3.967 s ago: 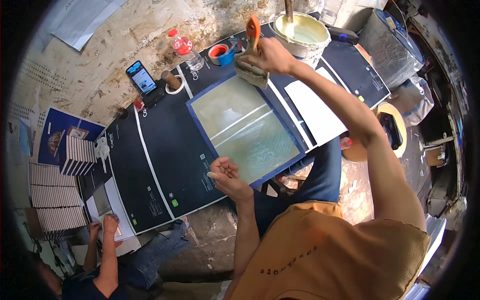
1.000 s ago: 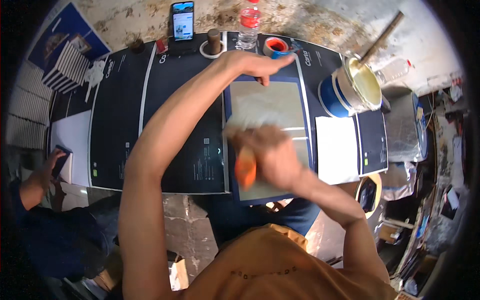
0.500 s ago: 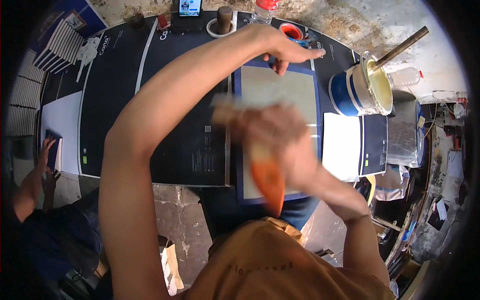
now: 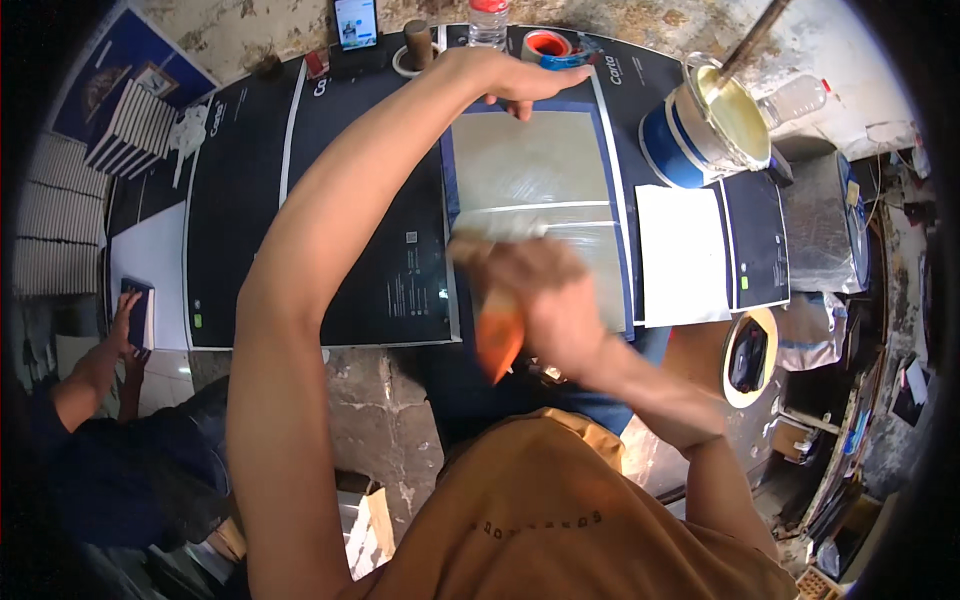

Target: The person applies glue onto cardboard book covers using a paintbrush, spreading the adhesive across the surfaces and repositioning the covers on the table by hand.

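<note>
My right hand [image 4: 545, 300] grips a wide brush with an orange handle [image 4: 498, 345]; both are smeared by motion. The pale bristles [image 4: 500, 232] are over a book cover [image 4: 530, 150] of grey-beige boards with a dark blue border and white strips between the boards. Its surface has a wet, streaky sheen. My left hand [image 4: 520, 85] reaches across to the cover's far edge, thumb and fingers stretched and apart, some fingertips down at the blue border. It holds nothing I can see. My right hand hides part of the cover's near half.
A blue and white bucket [image 4: 672, 140] of creamy paste holds a wooden stick [image 4: 752, 45]. White sheets [image 4: 682, 255] lie to the right. Behind are tape rolls [image 4: 547, 45], a water bottle [image 4: 488, 22] and a phone [image 4: 356, 24]. At left, another person's hand [image 4: 128, 318] holds a dark book near stacked books [image 4: 130, 125].
The whole view has shifted. My right hand and the brush have moved nearer to me over the cover, baring the white strips. My left hand stays at the far edge.
</note>
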Action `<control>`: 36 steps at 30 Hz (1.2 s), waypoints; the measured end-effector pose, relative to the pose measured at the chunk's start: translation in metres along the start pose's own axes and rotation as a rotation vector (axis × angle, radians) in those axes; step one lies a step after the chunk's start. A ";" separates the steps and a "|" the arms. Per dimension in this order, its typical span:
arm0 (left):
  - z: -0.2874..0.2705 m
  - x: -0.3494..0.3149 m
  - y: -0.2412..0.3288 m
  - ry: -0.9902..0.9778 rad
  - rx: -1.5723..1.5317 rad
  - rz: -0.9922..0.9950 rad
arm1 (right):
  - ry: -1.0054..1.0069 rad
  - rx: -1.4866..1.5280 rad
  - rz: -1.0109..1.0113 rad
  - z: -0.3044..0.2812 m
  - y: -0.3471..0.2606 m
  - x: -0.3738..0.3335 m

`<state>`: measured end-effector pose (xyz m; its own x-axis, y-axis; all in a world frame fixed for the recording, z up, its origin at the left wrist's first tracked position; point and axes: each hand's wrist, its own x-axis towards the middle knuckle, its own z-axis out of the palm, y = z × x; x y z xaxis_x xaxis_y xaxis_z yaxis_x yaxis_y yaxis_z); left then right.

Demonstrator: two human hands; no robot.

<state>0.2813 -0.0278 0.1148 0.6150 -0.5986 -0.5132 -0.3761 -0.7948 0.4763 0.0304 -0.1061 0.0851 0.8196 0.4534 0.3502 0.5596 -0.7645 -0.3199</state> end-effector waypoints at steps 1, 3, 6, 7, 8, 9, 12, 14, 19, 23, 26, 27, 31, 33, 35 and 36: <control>0.001 -0.001 0.002 0.013 0.019 -0.036 | 0.037 0.007 -0.106 0.005 -0.015 -0.012; 0.004 0.002 -0.008 0.005 0.022 -0.040 | -0.039 0.155 -0.167 -0.010 -0.042 -0.025; 0.005 0.016 -0.020 -0.030 0.061 -0.097 | 0.058 0.046 -0.140 -0.033 -0.034 -0.015; 0.008 0.021 -0.018 -0.015 0.029 -0.089 | 0.121 0.016 -0.056 -0.032 -0.020 -0.010; 0.007 0.023 -0.017 0.010 -0.004 -0.085 | 0.118 0.044 0.001 -0.034 -0.010 0.001; 0.011 0.024 -0.016 0.032 0.011 -0.148 | 0.071 0.044 0.010 -0.024 -0.009 -0.003; 0.009 0.019 -0.004 0.044 0.081 -0.122 | 0.037 0.020 -0.095 0.001 -0.036 -0.032; 0.012 0.022 -0.009 0.052 0.074 -0.124 | -0.044 0.107 -0.157 -0.018 -0.055 -0.041; 0.016 0.018 -0.010 0.091 0.074 -0.088 | 0.077 0.048 -0.035 -0.041 -0.014 -0.012; 0.015 0.032 -0.026 0.111 0.090 -0.077 | -0.048 0.022 -0.055 -0.013 -0.024 -0.027; 0.021 0.026 -0.015 0.149 0.177 -0.084 | -0.115 0.140 -0.211 -0.022 -0.060 -0.062; 0.022 0.023 -0.016 0.155 0.158 -0.074 | -0.116 0.143 -0.207 -0.030 -0.058 -0.060; 0.023 0.011 -0.008 0.167 0.126 -0.120 | 0.018 -0.010 -0.044 -0.048 -0.025 -0.037; 0.022 0.014 -0.007 0.179 0.108 -0.118 | 0.009 -0.025 -0.008 -0.035 -0.014 -0.037; 0.021 0.017 -0.007 0.171 0.164 -0.101 | 0.003 -0.023 -0.106 -0.018 -0.034 -0.057; 0.022 0.018 -0.007 0.163 0.218 -0.087 | -0.020 -0.003 -0.165 -0.018 -0.047 -0.068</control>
<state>0.2800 -0.0354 0.0861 0.7486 -0.5168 -0.4153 -0.4458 -0.8560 0.2617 -0.0535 -0.1091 0.0924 0.7192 0.5817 0.3799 0.6861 -0.6806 -0.2568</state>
